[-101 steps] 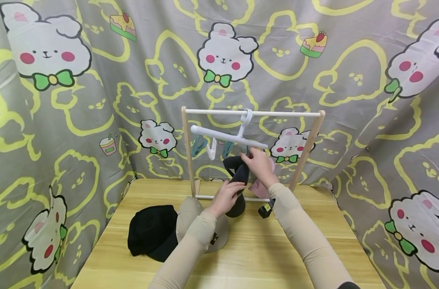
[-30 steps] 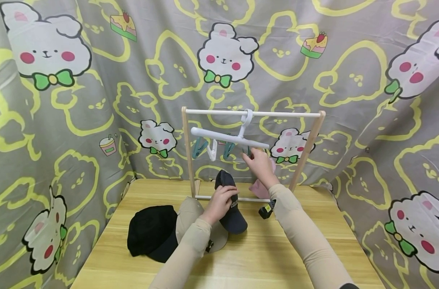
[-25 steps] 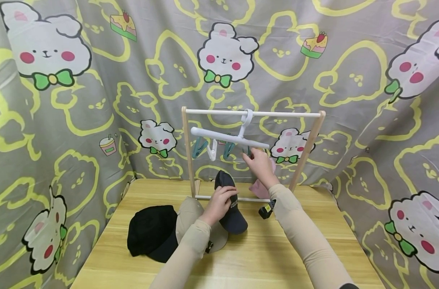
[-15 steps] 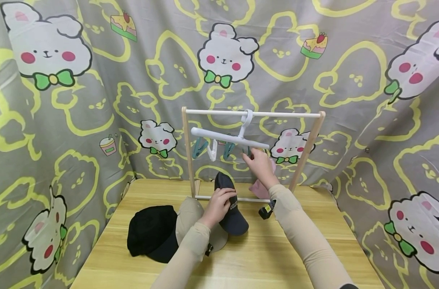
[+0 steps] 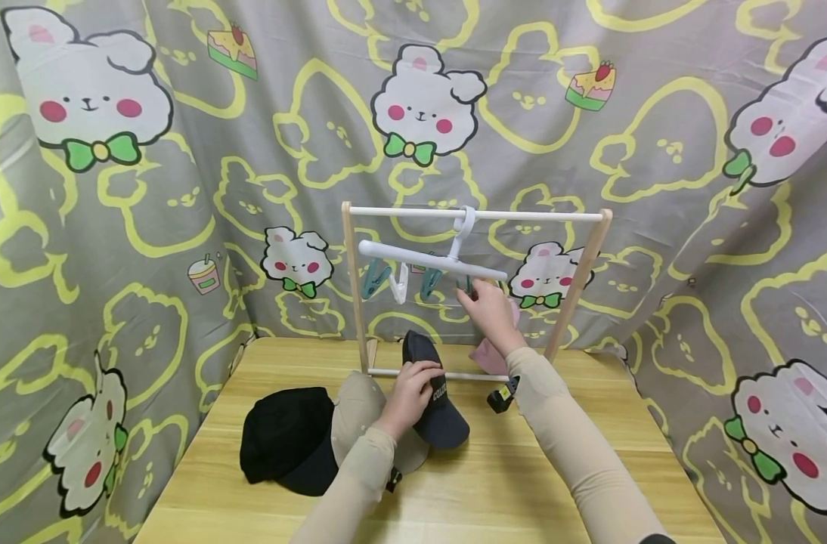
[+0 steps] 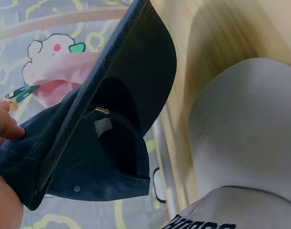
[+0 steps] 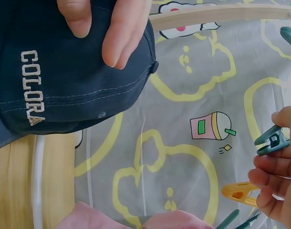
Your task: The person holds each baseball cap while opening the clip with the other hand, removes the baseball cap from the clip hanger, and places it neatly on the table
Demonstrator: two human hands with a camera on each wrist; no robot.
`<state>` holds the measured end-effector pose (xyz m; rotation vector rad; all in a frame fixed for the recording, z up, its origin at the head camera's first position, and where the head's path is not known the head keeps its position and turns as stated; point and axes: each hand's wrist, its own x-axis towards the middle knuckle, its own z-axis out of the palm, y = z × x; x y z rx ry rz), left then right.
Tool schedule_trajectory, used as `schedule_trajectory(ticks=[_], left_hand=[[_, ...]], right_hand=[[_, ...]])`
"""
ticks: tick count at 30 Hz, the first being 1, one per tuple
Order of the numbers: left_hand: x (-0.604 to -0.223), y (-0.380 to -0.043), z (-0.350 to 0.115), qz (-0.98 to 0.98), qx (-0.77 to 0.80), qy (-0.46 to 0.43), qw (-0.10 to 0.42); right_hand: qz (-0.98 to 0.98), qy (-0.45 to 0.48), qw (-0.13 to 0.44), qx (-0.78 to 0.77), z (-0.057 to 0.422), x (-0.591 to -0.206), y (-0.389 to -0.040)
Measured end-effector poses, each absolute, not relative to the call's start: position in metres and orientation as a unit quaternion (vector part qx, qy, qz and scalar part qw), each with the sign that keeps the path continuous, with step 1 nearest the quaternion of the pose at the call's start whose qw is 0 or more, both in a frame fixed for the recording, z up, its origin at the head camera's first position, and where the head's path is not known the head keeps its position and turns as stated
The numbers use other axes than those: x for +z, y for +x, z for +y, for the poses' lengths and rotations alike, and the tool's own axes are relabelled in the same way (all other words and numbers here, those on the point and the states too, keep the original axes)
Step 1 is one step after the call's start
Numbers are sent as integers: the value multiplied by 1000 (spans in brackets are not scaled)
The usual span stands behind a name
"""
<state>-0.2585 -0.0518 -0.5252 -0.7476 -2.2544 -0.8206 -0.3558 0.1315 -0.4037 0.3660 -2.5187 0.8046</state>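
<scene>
My left hand (image 5: 411,397) grips a navy baseball cap (image 5: 423,348) by its crown, just above the table in front of the rack. Its brim points down toward the front right, and white lettering reading COLORA shows on the cap (image 7: 55,90) in the right wrist view. Up at the white hanger (image 5: 413,255), my right hand (image 5: 490,308) pinches a teal clothespin (image 7: 273,141), whose jaws stand a little apart with nothing between them. Beyond it a pink cap (image 5: 487,357) hangs low, partly hidden by the right forearm. A yellow clothespin (image 7: 238,192) sits beside my right fingers.
A black cap (image 5: 287,431) and a beige cap (image 5: 354,412) lie overlapping on the wooden table (image 5: 522,483), left of the navy one. The hanger hooks over the top bar (image 5: 536,216) of a wooden rack. Teal clothespins (image 5: 375,278) and a white clothespin (image 5: 400,283) hang from its left side.
The navy cap has come down from beside the clothespin to near the table, turned brim-forward in my left hand, and sinks slightly further. My right hand stays at the clothespin.
</scene>
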Motion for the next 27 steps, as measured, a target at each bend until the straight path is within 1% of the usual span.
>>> schedule_trajectory(ticks=[5,15,27], left_hand=[[-531,-256,-52,-851,-320,-276,313],[-537,-251,-52,-855,-345,-264,285],[-544,-244,-49,-850,-353,-256,297]], right_hand=[[-919,130,230,292,131,-404,-355],[-920,131,228,291,132,-405,-356],[-920,130,233,286,131,-403,-354]])
